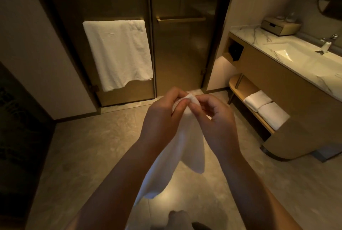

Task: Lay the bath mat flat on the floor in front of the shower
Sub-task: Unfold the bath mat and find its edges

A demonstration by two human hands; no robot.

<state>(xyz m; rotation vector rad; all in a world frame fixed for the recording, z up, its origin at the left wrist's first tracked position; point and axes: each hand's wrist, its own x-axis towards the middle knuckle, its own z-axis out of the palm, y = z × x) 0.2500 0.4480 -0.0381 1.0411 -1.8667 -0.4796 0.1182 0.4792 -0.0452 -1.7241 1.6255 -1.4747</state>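
1. Hands first: the left hand [162, 116] and right hand [215, 118] are raised side by side in the middle of the view, fingers of both pinched on the top edge of the white bath mat [177, 148].
2. So the mat is held up in the air, bunched at the top and hanging down loose between the forearms, not spread at all. Its lower end is lost near the bottom edge of the view.
3. Pale stone floor [92, 152] is seen under it, with the dark glass shower doors [177, 48] straight ahead.
4. A white towel [118, 54] is draped over the bar on the left door.
5. Storage bit: the vanity [277, 81] on the right has an open lower shelf [246, 89] where two folded white towels [266, 108] are laid touching each other.
6. An upper cubby [235, 51] has something dark in it, can't be made out.
7. On the marble top [246, 31] a small drawer box [279, 26] is parked beside the sink [288, 54], with glass items on it, too blurry to call.
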